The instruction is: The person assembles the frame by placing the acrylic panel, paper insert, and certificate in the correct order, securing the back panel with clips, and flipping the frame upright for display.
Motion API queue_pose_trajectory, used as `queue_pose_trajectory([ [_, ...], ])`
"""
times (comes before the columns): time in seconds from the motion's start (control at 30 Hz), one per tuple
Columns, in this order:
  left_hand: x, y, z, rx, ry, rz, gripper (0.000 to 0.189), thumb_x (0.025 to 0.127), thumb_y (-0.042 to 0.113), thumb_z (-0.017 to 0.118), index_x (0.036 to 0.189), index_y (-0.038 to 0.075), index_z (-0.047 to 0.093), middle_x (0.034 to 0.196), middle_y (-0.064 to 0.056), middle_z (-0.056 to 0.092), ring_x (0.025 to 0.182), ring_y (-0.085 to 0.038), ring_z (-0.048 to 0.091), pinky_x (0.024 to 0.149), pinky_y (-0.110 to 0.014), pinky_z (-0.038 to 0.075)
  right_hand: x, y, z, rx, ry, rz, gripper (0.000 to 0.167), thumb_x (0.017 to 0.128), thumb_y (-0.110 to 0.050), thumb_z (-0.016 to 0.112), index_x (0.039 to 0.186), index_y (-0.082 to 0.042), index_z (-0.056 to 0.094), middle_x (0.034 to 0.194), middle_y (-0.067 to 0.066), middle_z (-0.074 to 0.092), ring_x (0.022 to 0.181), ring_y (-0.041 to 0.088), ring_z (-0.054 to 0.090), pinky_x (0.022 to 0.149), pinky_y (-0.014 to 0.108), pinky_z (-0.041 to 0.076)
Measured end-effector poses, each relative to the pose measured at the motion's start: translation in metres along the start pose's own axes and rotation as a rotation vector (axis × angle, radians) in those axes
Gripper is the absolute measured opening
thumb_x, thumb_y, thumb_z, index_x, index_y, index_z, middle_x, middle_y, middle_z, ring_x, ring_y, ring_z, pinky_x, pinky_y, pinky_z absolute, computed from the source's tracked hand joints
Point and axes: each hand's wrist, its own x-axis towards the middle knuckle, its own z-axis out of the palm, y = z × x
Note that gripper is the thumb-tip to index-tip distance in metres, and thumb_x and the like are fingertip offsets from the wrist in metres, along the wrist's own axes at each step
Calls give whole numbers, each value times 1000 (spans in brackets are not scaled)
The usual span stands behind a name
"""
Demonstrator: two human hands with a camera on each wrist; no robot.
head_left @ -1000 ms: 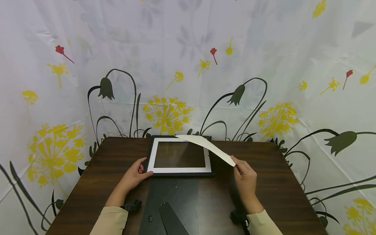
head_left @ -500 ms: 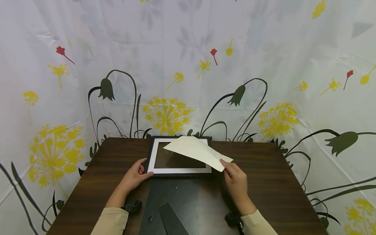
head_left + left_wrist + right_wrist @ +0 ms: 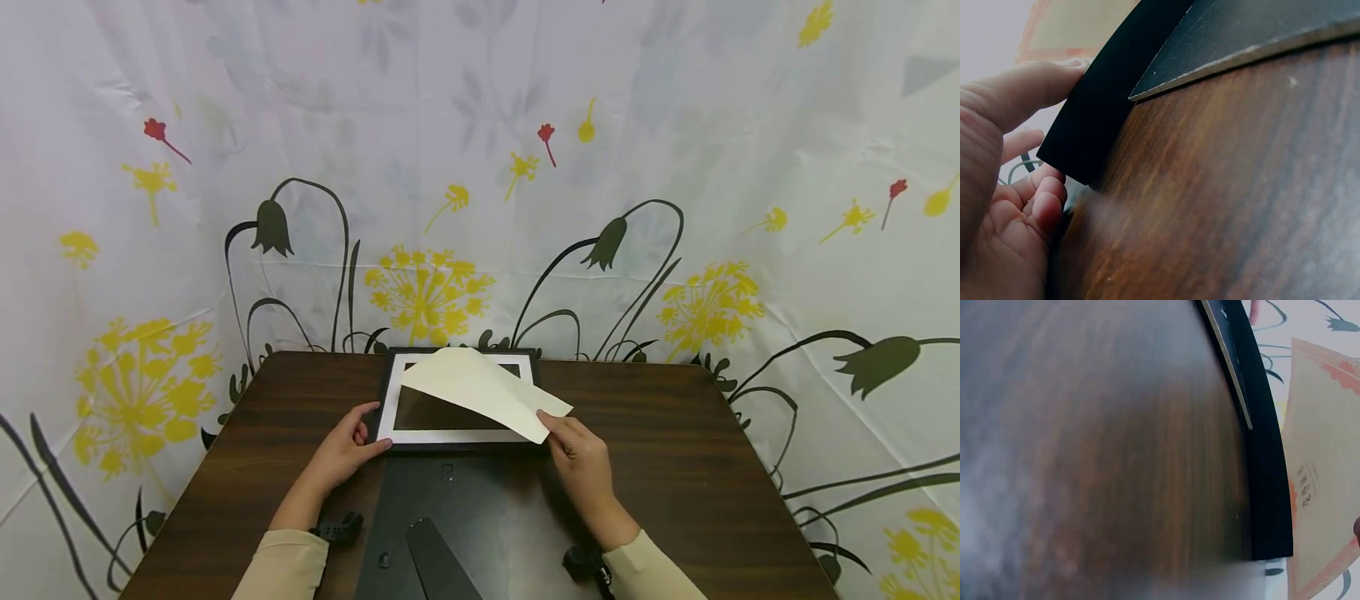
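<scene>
Your right hand pinches the bowed cream paper sheet above the black rectangular picture frame, whose near left corner your left hand grips, fingers curled; the sheet, held one-ended, could crease

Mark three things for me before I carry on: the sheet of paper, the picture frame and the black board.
Sheet of paper (image 3: pixel 476 390): head view, middle of its pale upper side.
Picture frame (image 3: pixel 459 448): head view, its near black rim.
Black board (image 3: pixel 471 508): head view, its flat face.
</scene>
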Motion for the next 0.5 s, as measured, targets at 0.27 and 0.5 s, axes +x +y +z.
queue_pose_trajectory([
  [0.27,-1,1,0,22,-3,9,77,95,33,87,158,9,49,99,-8,47,86,-17,45,73,-28,39,7,1,8,18,-40,-62,41,90,9,81,125,-13,84,105,3,81,80,13,71,67,26,54],
  [0.5,-1,0,1,23,8,19,76,95,28,87,157,6,50,98,-7,46,88,-17,45,76,-27,39,15,5,11,73,-103,-32,40,92,8,80,125,-13,83,114,4,82,85,14,72,71,23,54],
])
